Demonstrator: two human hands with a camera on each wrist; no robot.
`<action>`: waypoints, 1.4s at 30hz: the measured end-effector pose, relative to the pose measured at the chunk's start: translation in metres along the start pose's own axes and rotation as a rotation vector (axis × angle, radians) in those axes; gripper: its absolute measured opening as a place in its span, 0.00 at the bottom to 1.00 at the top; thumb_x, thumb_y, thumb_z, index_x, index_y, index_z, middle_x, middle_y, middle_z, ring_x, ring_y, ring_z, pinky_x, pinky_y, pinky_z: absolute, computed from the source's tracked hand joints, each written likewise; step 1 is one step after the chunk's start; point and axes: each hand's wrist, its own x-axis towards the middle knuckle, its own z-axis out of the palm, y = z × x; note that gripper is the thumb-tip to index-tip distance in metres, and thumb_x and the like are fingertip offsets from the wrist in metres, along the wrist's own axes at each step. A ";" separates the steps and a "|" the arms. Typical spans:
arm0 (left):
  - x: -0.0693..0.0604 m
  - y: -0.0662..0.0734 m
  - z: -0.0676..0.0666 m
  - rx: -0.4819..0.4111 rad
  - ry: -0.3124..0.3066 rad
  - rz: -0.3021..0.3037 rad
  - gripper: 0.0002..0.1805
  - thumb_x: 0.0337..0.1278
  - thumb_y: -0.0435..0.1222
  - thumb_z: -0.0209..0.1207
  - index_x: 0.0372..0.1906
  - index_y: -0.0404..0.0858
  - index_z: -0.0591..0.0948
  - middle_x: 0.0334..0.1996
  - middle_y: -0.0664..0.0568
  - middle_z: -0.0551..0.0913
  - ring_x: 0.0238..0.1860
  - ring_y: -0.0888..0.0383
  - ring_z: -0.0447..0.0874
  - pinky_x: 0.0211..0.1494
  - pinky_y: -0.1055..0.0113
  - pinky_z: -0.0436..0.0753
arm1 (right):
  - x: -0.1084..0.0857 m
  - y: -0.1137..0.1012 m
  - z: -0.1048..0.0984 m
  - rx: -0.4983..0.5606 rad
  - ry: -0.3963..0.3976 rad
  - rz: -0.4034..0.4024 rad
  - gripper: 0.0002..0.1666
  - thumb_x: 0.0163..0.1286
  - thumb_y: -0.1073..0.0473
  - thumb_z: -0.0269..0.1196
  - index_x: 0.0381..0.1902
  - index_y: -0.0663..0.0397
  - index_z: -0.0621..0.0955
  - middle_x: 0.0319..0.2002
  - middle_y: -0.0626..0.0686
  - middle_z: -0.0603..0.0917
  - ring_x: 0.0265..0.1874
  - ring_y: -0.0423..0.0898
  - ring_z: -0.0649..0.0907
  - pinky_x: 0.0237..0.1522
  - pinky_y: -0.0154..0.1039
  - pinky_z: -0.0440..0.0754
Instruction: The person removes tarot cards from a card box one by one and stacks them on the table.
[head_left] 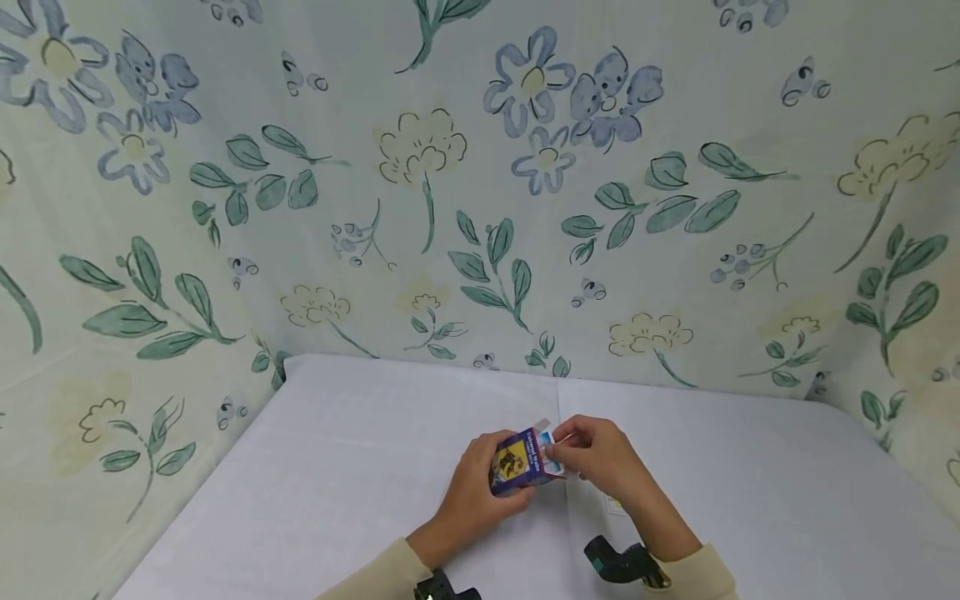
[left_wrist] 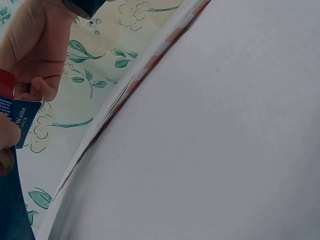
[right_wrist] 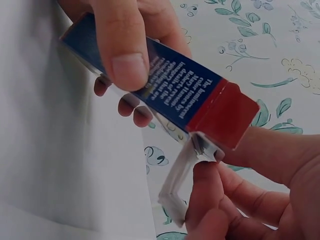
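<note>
White cloth (head_left: 337, 467) beneath, left fingers (head_left: 486, 443) clasp the box (head_left: 516, 461).

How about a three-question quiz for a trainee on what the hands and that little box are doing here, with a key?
1. Multiple choice: in the right wrist view, what colour is the flap at the end of the box? A green, B red, C yellow.
2. True or false: the box lies untouched.
3. Fill in: the fingers of the ___ grip are at the box's open end.

Key:
1. B.
2. False; the left grip holds it by its body.
3. Right; the right grip is there.
</note>
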 end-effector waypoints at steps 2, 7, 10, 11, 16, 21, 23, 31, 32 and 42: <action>0.000 0.000 0.000 -0.005 0.002 0.000 0.38 0.48 0.52 0.69 0.65 0.47 0.68 0.53 0.57 0.75 0.50 0.63 0.70 0.53 0.66 0.77 | 0.000 0.000 -0.001 0.009 -0.001 -0.002 0.11 0.58 0.58 0.70 0.37 0.56 0.82 0.26 0.50 0.83 0.23 0.47 0.78 0.26 0.39 0.80; -0.001 0.001 -0.001 -0.008 0.003 -0.004 0.38 0.48 0.52 0.69 0.64 0.47 0.68 0.52 0.58 0.75 0.49 0.64 0.70 0.53 0.66 0.77 | -0.002 0.001 -0.003 0.041 -0.007 0.022 0.13 0.59 0.57 0.70 0.39 0.56 0.81 0.26 0.51 0.85 0.21 0.47 0.79 0.24 0.40 0.80; -0.001 0.000 -0.001 -0.005 0.002 -0.007 0.38 0.48 0.53 0.69 0.64 0.46 0.69 0.52 0.58 0.75 0.49 0.63 0.70 0.53 0.66 0.76 | -0.003 0.001 -0.006 0.068 -0.017 0.031 0.13 0.59 0.58 0.69 0.40 0.57 0.81 0.28 0.52 0.86 0.21 0.50 0.81 0.23 0.40 0.79; -0.001 0.000 -0.001 -0.005 0.002 -0.007 0.38 0.48 0.53 0.69 0.64 0.46 0.68 0.53 0.58 0.75 0.50 0.63 0.70 0.53 0.65 0.76 | -0.003 0.002 -0.006 0.075 -0.019 0.035 0.13 0.60 0.58 0.69 0.41 0.57 0.80 0.28 0.52 0.86 0.21 0.51 0.82 0.23 0.39 0.79; -0.001 0.000 0.000 0.002 0.007 -0.005 0.38 0.48 0.52 0.69 0.64 0.47 0.68 0.53 0.58 0.75 0.50 0.63 0.70 0.54 0.65 0.76 | -0.002 0.002 -0.010 0.109 -0.027 0.066 0.14 0.61 0.58 0.68 0.42 0.57 0.79 0.28 0.53 0.87 0.21 0.54 0.85 0.21 0.39 0.79; -0.002 0.000 0.001 -0.001 0.009 -0.008 0.38 0.47 0.52 0.69 0.64 0.47 0.69 0.52 0.59 0.75 0.49 0.64 0.70 0.53 0.65 0.76 | -0.003 0.003 -0.013 0.133 -0.030 0.084 0.15 0.61 0.59 0.67 0.43 0.58 0.79 0.28 0.54 0.87 0.21 0.54 0.85 0.20 0.40 0.80; -0.002 0.001 0.001 -0.002 0.015 0.000 0.38 0.47 0.51 0.70 0.64 0.46 0.69 0.52 0.59 0.75 0.49 0.64 0.70 0.52 0.65 0.76 | -0.003 0.003 -0.014 0.143 -0.029 0.080 0.15 0.62 0.58 0.67 0.44 0.58 0.78 0.28 0.54 0.87 0.21 0.54 0.85 0.21 0.40 0.80; -0.002 0.000 0.000 0.001 0.016 -0.004 0.38 0.47 0.50 0.70 0.64 0.47 0.68 0.53 0.60 0.74 0.49 0.64 0.70 0.52 0.65 0.76 | -0.003 0.002 -0.020 0.183 -0.041 0.092 0.16 0.63 0.59 0.65 0.47 0.59 0.77 0.28 0.55 0.87 0.21 0.55 0.86 0.22 0.41 0.82; -0.002 0.000 0.000 0.004 0.019 -0.003 0.38 0.47 0.50 0.70 0.64 0.48 0.68 0.53 0.60 0.74 0.49 0.64 0.70 0.52 0.65 0.76 | -0.003 0.002 -0.021 0.184 -0.041 0.088 0.16 0.64 0.60 0.65 0.47 0.59 0.77 0.28 0.56 0.86 0.22 0.55 0.86 0.22 0.41 0.82; -0.001 -0.002 0.002 0.012 0.026 -0.018 0.39 0.47 0.49 0.70 0.65 0.49 0.68 0.54 0.60 0.73 0.50 0.64 0.70 0.53 0.65 0.76 | -0.002 0.005 -0.029 0.195 -0.036 0.072 0.17 0.65 0.59 0.64 0.49 0.61 0.75 0.29 0.56 0.86 0.23 0.57 0.86 0.25 0.41 0.83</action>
